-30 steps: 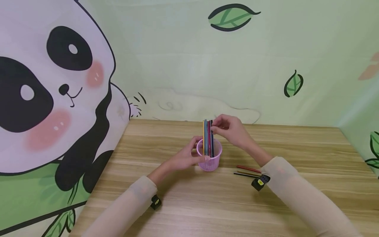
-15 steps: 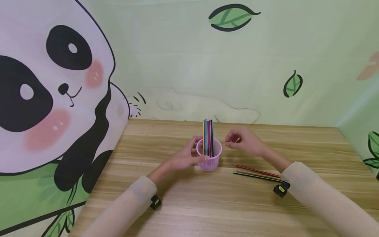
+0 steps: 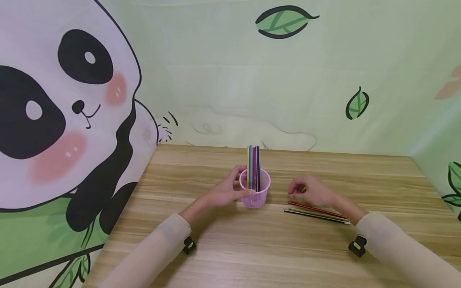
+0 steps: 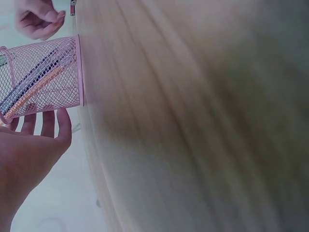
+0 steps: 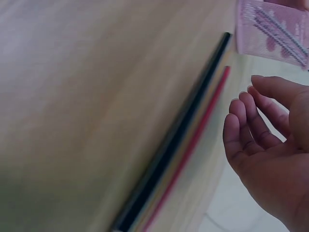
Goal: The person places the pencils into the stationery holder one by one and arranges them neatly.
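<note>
A pink mesh pencil cup (image 3: 254,202) stands upright on the wooden table, with several coloured pencils (image 3: 253,168) leaning inside it, among them yellow, blue, pink and dark ones. My left hand (image 3: 225,192) holds the cup from its left side, thumb at the front rim and fingers behind. To the right, three pencils lie side by side on the table: a red pencil (image 3: 313,209), a gold one and a black pencil (image 3: 306,215). Just over their near-cup ends hovers my right hand (image 3: 311,191), fingers loosely bent and nothing in them, as the right wrist view also shows.
The wooden table (image 3: 273,256) meets a pale green backdrop (image 3: 216,80) along its far edge. A printed panda (image 3: 90,120) covers the left wall. A small black wrist camera (image 3: 357,246) hangs under the right sleeve, another under the left.
My right hand has let go of the dark pencil in the cup and moved right and down toward the pencils on the table. The left hand and the cup stay put.
</note>
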`<state>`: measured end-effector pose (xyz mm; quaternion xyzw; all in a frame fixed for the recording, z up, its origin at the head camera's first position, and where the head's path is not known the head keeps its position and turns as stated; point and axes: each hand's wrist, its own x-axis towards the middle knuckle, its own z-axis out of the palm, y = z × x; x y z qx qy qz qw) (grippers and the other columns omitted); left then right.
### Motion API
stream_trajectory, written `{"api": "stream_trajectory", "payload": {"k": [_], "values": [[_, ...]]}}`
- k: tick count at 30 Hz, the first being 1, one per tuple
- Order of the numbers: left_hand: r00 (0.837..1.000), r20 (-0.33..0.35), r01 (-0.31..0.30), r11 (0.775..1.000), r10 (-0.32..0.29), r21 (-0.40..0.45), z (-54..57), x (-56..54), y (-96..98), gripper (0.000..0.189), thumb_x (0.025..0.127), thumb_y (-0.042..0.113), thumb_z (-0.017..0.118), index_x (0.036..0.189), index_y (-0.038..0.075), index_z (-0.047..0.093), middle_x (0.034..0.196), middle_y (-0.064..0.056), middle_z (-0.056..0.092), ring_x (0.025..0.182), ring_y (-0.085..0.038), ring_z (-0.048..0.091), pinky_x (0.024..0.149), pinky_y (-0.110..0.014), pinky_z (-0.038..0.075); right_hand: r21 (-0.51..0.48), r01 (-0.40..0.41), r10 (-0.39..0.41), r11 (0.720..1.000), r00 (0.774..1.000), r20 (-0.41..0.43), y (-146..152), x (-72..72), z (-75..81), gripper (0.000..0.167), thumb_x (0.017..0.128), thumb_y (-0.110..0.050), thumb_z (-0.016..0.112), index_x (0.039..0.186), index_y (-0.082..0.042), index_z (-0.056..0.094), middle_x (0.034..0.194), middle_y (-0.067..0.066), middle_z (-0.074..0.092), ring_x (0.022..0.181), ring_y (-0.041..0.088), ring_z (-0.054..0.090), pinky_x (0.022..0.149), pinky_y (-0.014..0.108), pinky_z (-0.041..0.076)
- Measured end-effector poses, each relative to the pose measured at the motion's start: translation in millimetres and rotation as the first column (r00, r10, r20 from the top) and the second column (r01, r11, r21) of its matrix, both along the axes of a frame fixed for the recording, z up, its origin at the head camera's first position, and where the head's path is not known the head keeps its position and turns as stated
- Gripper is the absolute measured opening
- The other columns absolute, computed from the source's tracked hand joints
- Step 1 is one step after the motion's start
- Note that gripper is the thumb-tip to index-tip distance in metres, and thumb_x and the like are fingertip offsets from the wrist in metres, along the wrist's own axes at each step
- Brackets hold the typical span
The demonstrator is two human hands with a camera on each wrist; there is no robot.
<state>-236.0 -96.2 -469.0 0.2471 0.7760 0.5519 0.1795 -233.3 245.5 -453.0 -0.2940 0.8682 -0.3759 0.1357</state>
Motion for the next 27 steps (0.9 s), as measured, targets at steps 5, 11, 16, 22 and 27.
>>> {"api": "stream_trajectory", "payload": {"k": [5,11,16,22,27], "values": [[1.0,-0.008,-0.002,1.0,0.002,0.008,0.5,-0.1,0.5,0.078,0.096,0.031,0.08,0.158,0.026,0.032,0.151,-0.011,0.048,0.138,-0.033,0.053,0.112,-0.046,0.051,-0.003,0.004,-0.004,1.0,1.0,0.026,6,3.6,-9.8,0.006,0.095,-0.004,0.077,0.094,-0.009,0.074,0.084,-0.001,0.07,0.077,0.013,0.063,0.068,0.025,0.056],[1.0,-0.027,0.009,1.0,-0.009,0.012,-0.8,-0.5,0.4,0.078,0.096,0.032,0.079,0.158,0.026,0.032,0.153,-0.01,0.047,0.14,-0.033,0.051,0.113,-0.048,0.049,-0.037,-0.009,0.01,0.999,0.999,0.036,8,7.3,-17.5,0.006,0.093,-0.002,0.078,0.094,-0.001,0.073,0.083,0.002,0.069,0.076,0.012,0.062,0.066,0.025,0.055],[0.999,-0.038,0.009,1.0,-0.009,0.005,-2.4,-0.8,0.1,0.079,0.096,0.033,0.079,0.159,0.026,0.031,0.155,-0.009,0.046,0.139,-0.033,0.052,0.111,-0.048,0.051,-0.025,-0.004,0.004,1.0,1.0,-0.007,7,8.9,-24.2,0.006,0.092,-0.001,0.078,0.094,-0.002,0.072,0.083,-0.001,0.068,0.076,0.01,0.061,0.067,0.024,0.055],[0.999,-0.053,0.008,1.0,-0.008,-0.004,-2.8,-0.7,1.3,0.083,0.096,0.033,0.079,0.162,0.024,0.028,0.158,-0.009,0.043,0.14,-0.031,0.052,0.113,-0.045,0.049,-0.006,-0.001,0.001,1.0,1.0,-0.031,5,9.0,-26.5,0.007,0.091,0.001,0.077,0.092,-0.003,0.072,0.082,-0.002,0.066,0.075,0.009,0.059,0.066,0.023,0.053],[0.998,-0.056,0.001,1.0,-0.001,-0.002,-1.5,-1.3,3.2,0.085,0.096,0.031,0.08,0.162,0.023,0.027,0.158,-0.008,0.043,0.14,-0.028,0.051,0.114,-0.044,0.048,-0.002,0.003,-0.003,1.0,0.999,-0.035,4,9.6,-24.8,0.007,0.09,0.001,0.077,0.092,-0.003,0.071,0.082,-0.003,0.066,0.075,0.009,0.059,0.065,0.022,0.052]]}}
